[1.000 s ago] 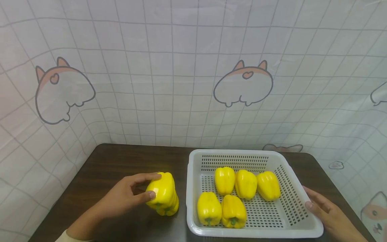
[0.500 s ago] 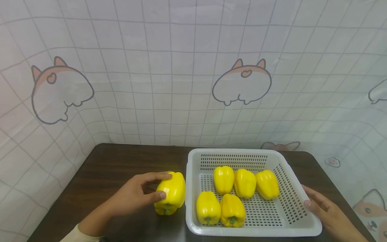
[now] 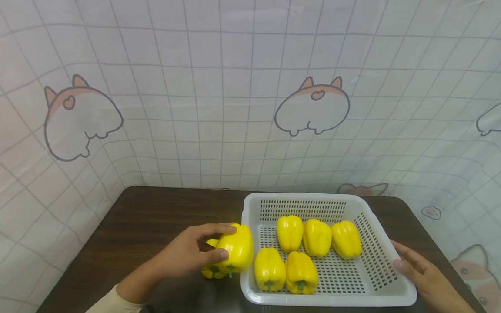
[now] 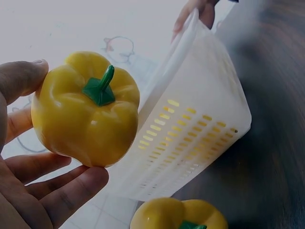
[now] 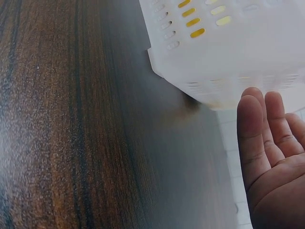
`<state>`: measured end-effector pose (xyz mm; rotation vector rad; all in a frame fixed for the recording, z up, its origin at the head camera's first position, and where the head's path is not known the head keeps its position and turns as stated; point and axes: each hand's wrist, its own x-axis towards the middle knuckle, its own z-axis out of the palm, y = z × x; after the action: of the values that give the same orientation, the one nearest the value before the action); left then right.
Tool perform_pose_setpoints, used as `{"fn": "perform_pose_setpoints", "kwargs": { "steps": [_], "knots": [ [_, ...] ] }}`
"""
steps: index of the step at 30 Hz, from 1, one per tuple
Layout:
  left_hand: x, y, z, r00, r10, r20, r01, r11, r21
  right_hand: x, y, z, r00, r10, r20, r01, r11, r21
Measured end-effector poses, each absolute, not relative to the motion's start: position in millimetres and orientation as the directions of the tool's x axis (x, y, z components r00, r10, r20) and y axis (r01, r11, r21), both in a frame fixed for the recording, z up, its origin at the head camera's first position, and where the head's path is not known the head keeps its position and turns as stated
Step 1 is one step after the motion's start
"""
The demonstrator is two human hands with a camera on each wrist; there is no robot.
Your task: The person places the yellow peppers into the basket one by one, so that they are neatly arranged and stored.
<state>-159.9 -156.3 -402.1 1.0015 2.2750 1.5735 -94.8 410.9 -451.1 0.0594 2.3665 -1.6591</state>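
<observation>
My left hand holds a yellow bell pepper between thumb and fingers, right at the left rim of a white plastic basket. The green stem of this held bell pepper faces the left wrist camera. A second bell pepper stands on the table, partly hidden behind the held one. Several more yellow bell peppers lie inside the basket. At the basket's right side, my right hand rests against the rim, its fingers fairly straight in the right wrist view.
The dark wood-grain table carries the basket on its right half. Behind and along both sides hangs a white gridded cloth printed with cartoon animals. Slots pierce the basket's walls.
The left hand has carried its bell pepper rightward toward the basket, exposing part of the bell pepper beneath and behind it. The right hand and basket have hardly moved.
</observation>
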Motion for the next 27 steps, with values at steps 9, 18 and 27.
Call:
{"fn": "perform_pose_setpoints", "kwargs": {
  "steps": [9,18,27],
  "knots": [
    [-159,-143,-397,-0.763,0.623,0.171,0.408,0.26,0.875,-93,409,-452,-0.973,-0.083,-0.216,0.171,0.376,-0.911],
    [-159,-128,-395,-0.739,0.643,0.201,0.44,0.233,0.867,-94,407,-451,-0.974,-0.07,-0.213,0.168,0.401,-0.901],
    [-160,-117,-393,-0.728,0.657,0.196,0.416,0.196,0.888,-94,403,-448,-0.969,-0.032,-0.246,0.214,0.391,-0.895]
  ]
}}
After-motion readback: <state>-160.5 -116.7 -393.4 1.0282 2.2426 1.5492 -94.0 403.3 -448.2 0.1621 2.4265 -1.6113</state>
